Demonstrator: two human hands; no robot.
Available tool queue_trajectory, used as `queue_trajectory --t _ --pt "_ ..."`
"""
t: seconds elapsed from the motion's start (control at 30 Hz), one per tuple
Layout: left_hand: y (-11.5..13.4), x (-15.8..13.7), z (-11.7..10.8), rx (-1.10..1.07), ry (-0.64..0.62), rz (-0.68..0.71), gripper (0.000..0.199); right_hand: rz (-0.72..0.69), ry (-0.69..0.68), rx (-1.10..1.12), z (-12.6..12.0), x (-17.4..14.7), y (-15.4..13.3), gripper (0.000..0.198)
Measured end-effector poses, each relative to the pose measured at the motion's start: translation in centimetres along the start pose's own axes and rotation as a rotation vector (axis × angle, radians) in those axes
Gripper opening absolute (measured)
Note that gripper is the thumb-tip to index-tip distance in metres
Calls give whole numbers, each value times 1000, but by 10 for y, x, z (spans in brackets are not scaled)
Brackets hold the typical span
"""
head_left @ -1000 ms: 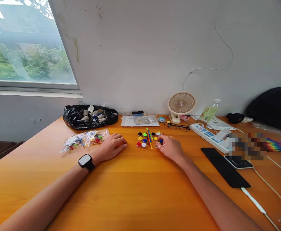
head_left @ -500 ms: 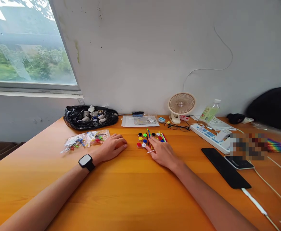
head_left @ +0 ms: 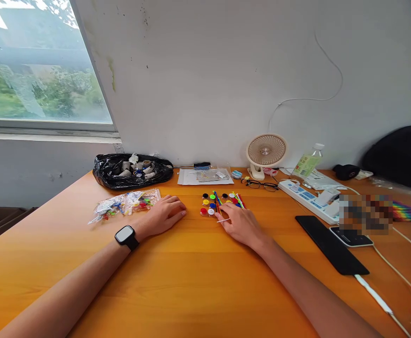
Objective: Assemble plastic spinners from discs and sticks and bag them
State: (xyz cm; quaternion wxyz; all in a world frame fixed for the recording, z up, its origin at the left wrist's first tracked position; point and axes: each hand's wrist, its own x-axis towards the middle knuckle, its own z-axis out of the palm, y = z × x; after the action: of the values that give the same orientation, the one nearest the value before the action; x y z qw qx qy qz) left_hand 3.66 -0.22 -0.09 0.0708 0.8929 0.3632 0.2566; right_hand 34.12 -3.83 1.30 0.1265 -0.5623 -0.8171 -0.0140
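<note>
Wooden worktop (head_left: pixel 177 281): right hand (head_left: pixel 240 223), fingers nearly closed, pinches a thin white stick (head_left: pixel 224 220) just beside some coloured discs (head_left: pixel 206 203). Left hand (head_left: pixel 163 213) lies slack, apparently gripping nothing. By my eye, the discs are laid out, the bagged pieces (head_left: pixel 116 205) not yet.

The single view looks from the person's head, forward and downward over the counter (head_left: pixel 163 286) to the wall (head_left: pixel 198 84); the forearms (head_left: pixel 75 281) enter from the bottom edge, nearest the lens; left hand (head_left: pixel 162 216) and right hand (head_left: pixel 239 223) lie farther off, mid-frame; a window (head_left: pixel 43 70) is cropped upper left.
</note>
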Motion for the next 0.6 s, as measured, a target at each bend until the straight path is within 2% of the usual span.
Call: queue_trajectory --t 0.13,0.23,0.33,0.47,0.6 --pt "-1 0 0 -7 14 4 26 32 63 73 -3 0 0 32" --pt "-2 0 1 -7 7 4 26 -20 90 163 -6 -2 -2 32" --pt "2 -1 -1 -1 5 25 25 -108 42 179 -7 -5 -6 35" --pt "22 0 -2 -5 -23 37 26 -132 19 228 -7 -8 -8 30" --pt "45 0 2 -83 -128 80 25 -121 -96 543 -8 -9 -10 23"
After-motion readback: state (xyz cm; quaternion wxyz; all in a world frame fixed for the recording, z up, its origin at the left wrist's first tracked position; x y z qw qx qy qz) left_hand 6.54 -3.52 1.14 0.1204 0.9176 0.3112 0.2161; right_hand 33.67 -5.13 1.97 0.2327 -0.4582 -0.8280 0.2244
